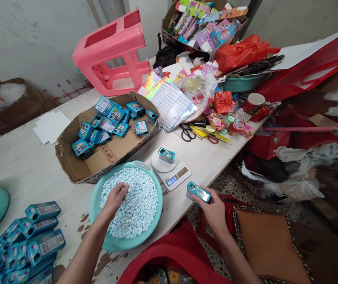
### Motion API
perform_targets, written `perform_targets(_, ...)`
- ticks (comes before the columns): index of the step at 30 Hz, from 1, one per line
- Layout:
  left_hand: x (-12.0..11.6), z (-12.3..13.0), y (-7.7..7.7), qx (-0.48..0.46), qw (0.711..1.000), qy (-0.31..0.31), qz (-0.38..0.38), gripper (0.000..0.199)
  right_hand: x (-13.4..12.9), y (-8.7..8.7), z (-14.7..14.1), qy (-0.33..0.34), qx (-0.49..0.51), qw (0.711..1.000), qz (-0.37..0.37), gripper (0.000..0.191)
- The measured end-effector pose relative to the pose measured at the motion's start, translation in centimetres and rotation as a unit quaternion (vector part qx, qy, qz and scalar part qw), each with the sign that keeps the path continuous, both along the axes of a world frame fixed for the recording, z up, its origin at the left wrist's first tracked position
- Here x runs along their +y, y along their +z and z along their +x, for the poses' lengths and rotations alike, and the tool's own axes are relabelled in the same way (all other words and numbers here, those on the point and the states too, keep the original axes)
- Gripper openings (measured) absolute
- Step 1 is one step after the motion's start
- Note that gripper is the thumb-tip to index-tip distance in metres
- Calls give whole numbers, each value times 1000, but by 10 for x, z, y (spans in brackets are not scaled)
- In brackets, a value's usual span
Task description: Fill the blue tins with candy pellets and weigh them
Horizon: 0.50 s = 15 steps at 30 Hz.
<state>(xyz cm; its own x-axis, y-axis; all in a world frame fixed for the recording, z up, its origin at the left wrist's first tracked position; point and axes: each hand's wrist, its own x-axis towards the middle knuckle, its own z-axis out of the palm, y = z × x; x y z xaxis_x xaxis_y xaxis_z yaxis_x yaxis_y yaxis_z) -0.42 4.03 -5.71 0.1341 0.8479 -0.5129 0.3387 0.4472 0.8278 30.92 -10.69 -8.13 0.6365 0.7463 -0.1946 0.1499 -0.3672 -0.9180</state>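
Observation:
My left hand [116, 200] is over a turquoise basin [93, 199] full of small pale blue candies [139, 205]. Its fingers are curled together, and whatever they may hold is hidden. Past the table's front edge, my right hand [215, 209] grips a small blue candy tin [198, 192] with a round hole at one end. Between the two hands stands a white kitchen scale [177, 173] with a lit display. Another blue tin [167, 155], with a dark round opening, rests on its plate.
Behind the basin, a cardboard box [74, 167] holds several blue tins. More tins [43, 228] are grouped at lower left. Scissors [188, 133], label sheets [169, 100], bags and wrappers crowd the back right. A pink stool [109, 47] lies tipped at the back.

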Motion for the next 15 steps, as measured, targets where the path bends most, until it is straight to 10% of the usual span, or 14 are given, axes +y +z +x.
perform_targets(7,-17,-16,-11,-10,999,2,-46,33,-4,6,-12,14,-3,1000,10,46)
perform_targets(15,30,39,20,-123,988,-61,-71,37,-14,10,-11,9,-9,1000,12,43)
